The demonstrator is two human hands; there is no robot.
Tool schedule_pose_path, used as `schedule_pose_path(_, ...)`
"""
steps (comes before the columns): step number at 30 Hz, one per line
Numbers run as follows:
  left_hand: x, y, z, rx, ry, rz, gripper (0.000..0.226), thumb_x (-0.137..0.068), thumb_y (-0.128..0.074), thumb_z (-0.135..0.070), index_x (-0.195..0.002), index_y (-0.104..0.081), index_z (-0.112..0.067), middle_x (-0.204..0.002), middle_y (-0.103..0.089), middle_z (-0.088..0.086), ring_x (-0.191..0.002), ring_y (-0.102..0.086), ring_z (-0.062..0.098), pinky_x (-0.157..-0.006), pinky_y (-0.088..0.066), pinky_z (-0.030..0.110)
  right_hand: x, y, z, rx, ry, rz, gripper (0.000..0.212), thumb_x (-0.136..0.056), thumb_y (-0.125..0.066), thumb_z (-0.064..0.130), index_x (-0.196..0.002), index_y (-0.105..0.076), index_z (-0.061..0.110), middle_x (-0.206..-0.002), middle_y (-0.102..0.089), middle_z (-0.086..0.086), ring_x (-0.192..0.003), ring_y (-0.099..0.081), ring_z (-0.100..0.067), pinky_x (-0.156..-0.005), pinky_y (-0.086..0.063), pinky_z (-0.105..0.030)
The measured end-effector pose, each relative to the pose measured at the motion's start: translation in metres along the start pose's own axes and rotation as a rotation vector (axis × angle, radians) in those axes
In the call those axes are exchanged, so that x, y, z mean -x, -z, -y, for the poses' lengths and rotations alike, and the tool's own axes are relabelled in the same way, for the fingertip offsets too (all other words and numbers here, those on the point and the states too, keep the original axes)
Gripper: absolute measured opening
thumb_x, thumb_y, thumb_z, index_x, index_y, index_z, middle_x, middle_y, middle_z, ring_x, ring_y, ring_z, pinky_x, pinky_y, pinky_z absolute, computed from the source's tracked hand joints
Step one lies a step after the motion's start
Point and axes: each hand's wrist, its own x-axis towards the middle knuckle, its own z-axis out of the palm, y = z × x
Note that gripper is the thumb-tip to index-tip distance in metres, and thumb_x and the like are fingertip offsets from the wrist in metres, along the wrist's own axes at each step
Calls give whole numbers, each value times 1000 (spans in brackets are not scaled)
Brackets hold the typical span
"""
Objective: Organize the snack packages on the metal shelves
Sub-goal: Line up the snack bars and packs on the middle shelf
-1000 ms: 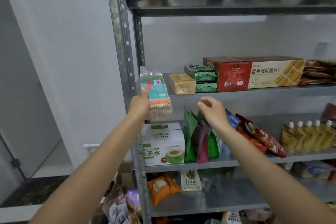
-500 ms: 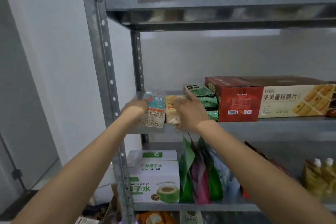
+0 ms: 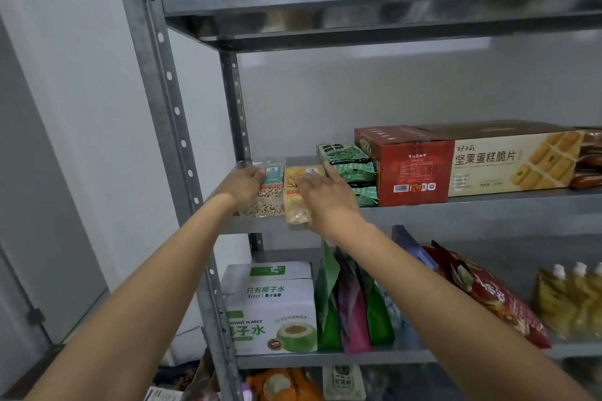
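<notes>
Within the left grip [image 3: 243,184] sits the grain packet [image 3: 269,197].

1 wide-angle camera, worn on the person's head, faced forward at the metal shelves [image 3: 472,212], roughly level with the middle one, near enough that the left hand [image 3: 242,185] and right hand [image 3: 327,194] reached it.

Only the person's two arms are visible. The left hand [image 3: 242,185] and right hand [image 3: 325,197] are both bare. The forearms are slim and uncovered too, bare skin running all the way back to the frame's bottom edge.
</notes>
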Motion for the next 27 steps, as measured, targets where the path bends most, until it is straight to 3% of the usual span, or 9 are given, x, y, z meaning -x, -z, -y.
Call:
schedule_pose_path(3,0,0,0,-1,9,-12,44,-106,-25,-41,-127,-54,-17,-114,-59,8,-72,-53,6,-57,-35,18,18,-4,6,-22,-44,-201,92,-56,-91,23,-136,-51,4,-134,-58,-14,-125,-55,-25,-112,-31,-47)
schedule_pose_path(6,5,1,1,43,1,-2,47,-105,-23,-45,-122,-54,-14,-122,-61,14,-88,-62,17,-70,-46,26,42,-5,20,-121,-77,-130,90,-76,-77,9,-151,-27,11,-156,-32,-9,-145,-28,-22,-111,-30,-53)
schedule_pose_path(9,17,-3,6,-34,-127,-171,55,-105,-21,-42,-151,-28,-14,-160,-24,9,-144,-30,24,-113,-29,38,70,-9,31,-181,-102,-254,94,-56,-84,-3,-141,-46,10,-146,-48,-8,-137,-43,-23,-66,-58,-38)
schedule_pose_path(12,51,-21,17,202,-253,-321,56,-105,-28,-40,-155,-21,-15,-163,-14,3,-150,-12,17,-120,-15,35,103,-23,38,-187,-87,-382,98,-47,-85,-5,-137,-48,12,-140,-54,-6,-132,-49,-21,-43,-51,-26)
schedule_pose_path(17,138,-67,42,554,-164,-317,53,-102,-33,-41,-151,-31,-19,-153,-30,2,-137,-29,9,-110,-24,29,146,-29,59,-263,-49,-486,90,-55,-81,-3,-136,-45,13,-137,-56,-6,-131,-49,-19,-61,-58,-25)
schedule_pose_path(20,166,-76,40,1158,266,175,69,-92,-28,-63,-128,-51,-10,-130,-59,13,-113,-60,25,-98,-48,43,168,-34,76,-241,-23,-534,81,-66,-73,-8,-139,-43,11,-140,-53,-8,-134,-46,-21,-69,-59,-26)
schedule_pose_path(22,174,-68,32,1411,364,381,71,-91,-31,-65,-121,-55,-5,-119,-65,18,-107,-65,30,-85,-55,44,182,-34,88,-174,27,-567,61,-82,-63,-1,-139,-43,10,-141,-53,-9,-134,-45,-22,-78,-57,-26)
schedule_pose_path(25,184,-56,20,1399,307,399,60,-84,-60,-47,-122,-61,-1,-121,-66,22,-111,-63,34,-90,-53,46,196,-30,99,-53,127,-604,45,-92,-57,9,-136,-46,7,-138,-55,-12,-133,-47,-25,-94,-51,-32)
schedule_pose_path(27,194,-54,17,1404,304,375,60,-74,-70,-37,-120,-63,1,-115,-69,20,-102,-66,32,-87,-55,42,206,-24,105,-73,129,-550,57,-88,-65,14,-139,-41,7,-142,-51,-13,-136,-43,-26,-102,-47,-36)
